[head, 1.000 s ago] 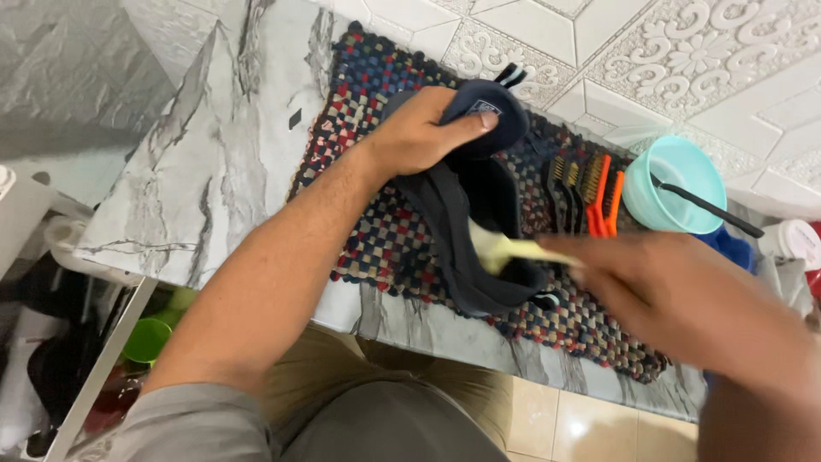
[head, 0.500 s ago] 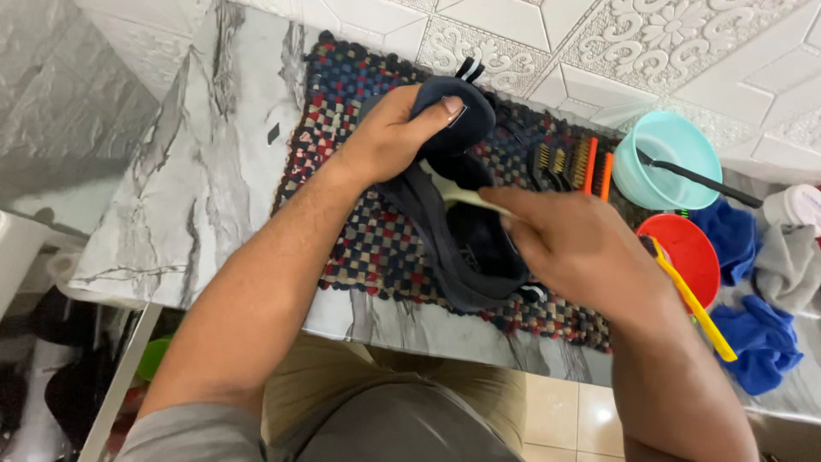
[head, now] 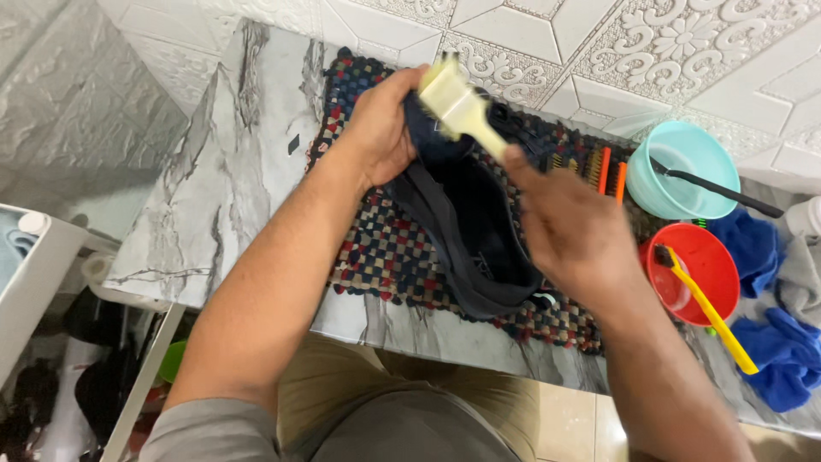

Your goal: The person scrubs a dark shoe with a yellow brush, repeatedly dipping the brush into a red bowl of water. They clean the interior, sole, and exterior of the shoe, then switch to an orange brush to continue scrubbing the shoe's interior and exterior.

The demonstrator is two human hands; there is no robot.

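Observation:
A dark navy shoe [head: 479, 231] lies on a multicoloured woven mat [head: 385, 257] on the marble counter [head: 222, 188]. My left hand [head: 380, 128] grips the shoe's toe end at the far side. My right hand [head: 573, 235] holds a pale cream brush [head: 457, 107] by its handle, with the brush head raised over the toe of the shoe, close to my left fingers.
To the right stand a teal bowl [head: 684, 167] with a black brush across it and a red bowl [head: 697, 265] with a yellow toothbrush [head: 710, 312]. Orange-handled brushes [head: 609, 171] lie on the mat. Blue cloths [head: 770, 351] sit at the far right. A white tiled wall backs the counter.
The brush has swept from the shoe's opening up toward the toe end. My left hand stays on the toe. The view has shifted, which brings the red bowl and cloths into sight.

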